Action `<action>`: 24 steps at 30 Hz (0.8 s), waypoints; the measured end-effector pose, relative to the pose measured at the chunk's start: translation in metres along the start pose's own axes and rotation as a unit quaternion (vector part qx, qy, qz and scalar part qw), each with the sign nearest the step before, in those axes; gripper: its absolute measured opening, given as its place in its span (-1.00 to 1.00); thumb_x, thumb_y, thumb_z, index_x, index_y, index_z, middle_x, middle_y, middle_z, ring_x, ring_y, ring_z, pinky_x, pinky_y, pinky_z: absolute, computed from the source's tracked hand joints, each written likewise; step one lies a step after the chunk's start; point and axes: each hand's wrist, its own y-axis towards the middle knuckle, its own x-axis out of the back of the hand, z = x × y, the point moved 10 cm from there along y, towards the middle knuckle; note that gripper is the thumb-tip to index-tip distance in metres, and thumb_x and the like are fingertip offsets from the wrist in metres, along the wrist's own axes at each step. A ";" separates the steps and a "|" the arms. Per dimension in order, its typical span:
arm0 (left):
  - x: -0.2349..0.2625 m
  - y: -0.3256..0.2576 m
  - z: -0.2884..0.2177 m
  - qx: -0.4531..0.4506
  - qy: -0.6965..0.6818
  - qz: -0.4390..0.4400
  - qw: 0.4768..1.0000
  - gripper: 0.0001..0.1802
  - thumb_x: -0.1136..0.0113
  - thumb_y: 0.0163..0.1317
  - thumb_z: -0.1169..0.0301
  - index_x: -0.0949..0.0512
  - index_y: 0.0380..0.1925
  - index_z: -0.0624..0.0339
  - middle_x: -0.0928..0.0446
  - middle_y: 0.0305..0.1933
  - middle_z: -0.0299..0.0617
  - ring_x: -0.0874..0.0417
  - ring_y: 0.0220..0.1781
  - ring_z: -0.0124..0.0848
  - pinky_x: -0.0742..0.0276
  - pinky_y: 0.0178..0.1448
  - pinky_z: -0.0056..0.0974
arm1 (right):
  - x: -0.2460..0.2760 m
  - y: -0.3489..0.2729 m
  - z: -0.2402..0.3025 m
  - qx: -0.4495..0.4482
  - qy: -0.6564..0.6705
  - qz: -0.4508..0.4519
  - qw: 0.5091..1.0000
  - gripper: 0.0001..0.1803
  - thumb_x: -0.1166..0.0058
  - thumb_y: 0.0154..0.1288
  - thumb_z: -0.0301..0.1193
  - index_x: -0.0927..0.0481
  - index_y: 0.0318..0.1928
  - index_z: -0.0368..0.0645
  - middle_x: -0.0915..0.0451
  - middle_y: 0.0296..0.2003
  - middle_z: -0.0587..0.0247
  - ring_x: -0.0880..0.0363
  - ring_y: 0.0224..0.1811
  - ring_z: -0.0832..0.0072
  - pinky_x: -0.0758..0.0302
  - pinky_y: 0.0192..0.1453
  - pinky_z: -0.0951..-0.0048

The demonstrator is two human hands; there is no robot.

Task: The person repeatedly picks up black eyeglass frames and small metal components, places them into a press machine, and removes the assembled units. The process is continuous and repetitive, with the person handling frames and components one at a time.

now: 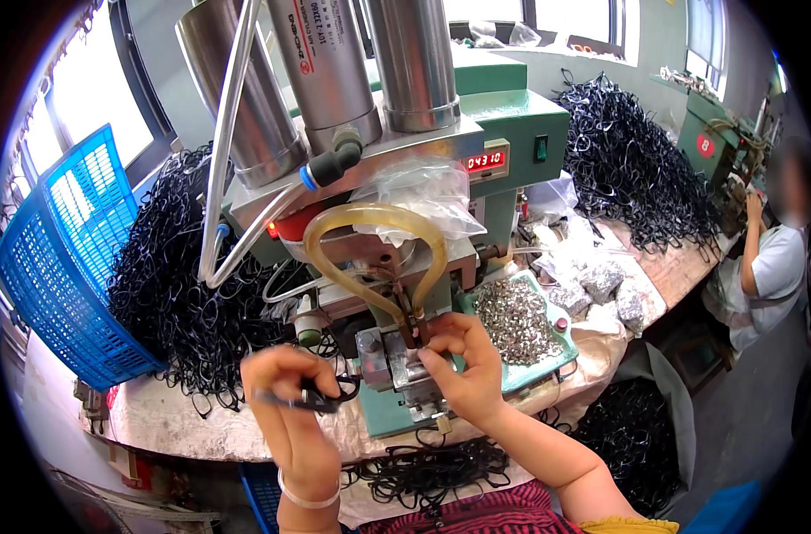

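So we're at the press (517,133), near the front edge of the table (187,420), and we'd call this the loading step, with parts being lined up at the die (376,360). Our left hand (290,392) has its fingers curled round a black strap (324,398), just left of the die; it's blurry, so we can't make out the exact grip. Our right hand (466,369) has thumb and forefinger drawn close together at the die; we can't tell if there's a bit between them. The next move, we reckon, calls for steady aim and fingertips clear of the tooling.

In the way: the yellow tube (370,214) arches right over the work spot, and a clear bag (414,191) droops behind it. The tray (557,356) of small metal bits sits just right of the press. 2 big heaps of straps fill the table's far corners, the left heap (178,294) against a blue basket (76,267), the right heap (619,160) towards a co-worker (775,258).
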 end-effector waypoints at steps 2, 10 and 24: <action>0.006 -0.018 -0.014 -0.055 0.078 0.087 0.992 -0.66 0.04 0.48 0.17 -0.39 -0.17 0.28 -0.31 -0.31 -0.16 -0.32 -0.35 -0.46 -0.30 -0.36 -0.42 | 0.000 0.004 0.002 -0.004 -0.008 0.005 1.000 -0.70 -0.25 0.22 -0.57 -0.52 -0.04 -0.33 -0.67 -0.25 0.19 -0.67 -0.19 0.52 -0.52 -0.01 0.50; 0.018 -0.022 -0.031 -0.136 0.078 0.033 0.987 -0.80 0.06 0.45 0.38 -0.38 -0.18 0.33 -0.33 -0.25 -0.06 -0.35 -0.31 -0.39 -0.45 -0.33 -0.35 | 0.012 0.009 0.009 0.084 -0.084 0.003 0.993 -0.90 -0.29 0.11 -0.59 -0.66 -0.32 -0.23 -0.67 -0.25 0.15 -0.66 -0.14 0.32 -0.54 0.00 0.39; 0.023 -0.005 0.011 -0.144 0.047 0.005 0.988 -0.86 0.09 0.52 0.42 -0.35 -0.16 0.30 -0.45 -0.09 0.01 -0.51 -0.18 -0.33 -0.64 -0.21 -0.28 | -0.002 -0.010 -0.028 -0.024 0.089 -0.045 0.995 -0.64 -0.24 0.29 -0.60 -0.42 0.04 -0.34 -0.65 -0.07 0.18 -0.65 -0.04 0.56 -0.50 0.11 0.56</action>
